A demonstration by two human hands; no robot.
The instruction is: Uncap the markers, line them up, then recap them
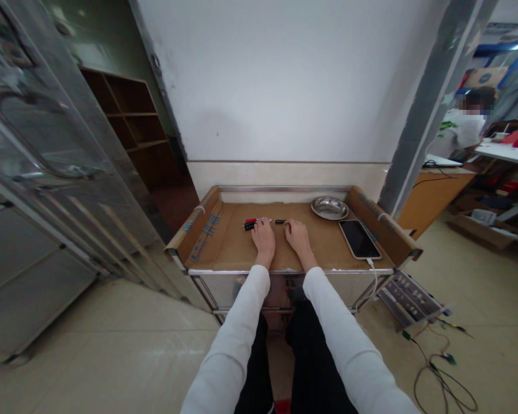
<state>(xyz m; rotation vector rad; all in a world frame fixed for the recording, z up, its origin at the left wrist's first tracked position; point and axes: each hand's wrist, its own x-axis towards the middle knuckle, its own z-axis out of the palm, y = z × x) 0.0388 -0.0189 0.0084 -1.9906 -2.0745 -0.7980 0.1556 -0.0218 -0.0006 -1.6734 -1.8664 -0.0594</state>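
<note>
Black and red pens (249, 226) lay at the left hand (264, 237), another pen (280, 221) at the right hand (299, 236), both grips' closure impossible to tell, light pressure seeming best against rolling.

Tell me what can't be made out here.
Head view:
- Red and black pens: partly covered by the left hand; count unclear.
- Dark pen-like piece: one end hidden by the right hand.
- Sleeves: cut off by the bottom edge.
- Blue writing on the cardboard: too small to read.
</note>
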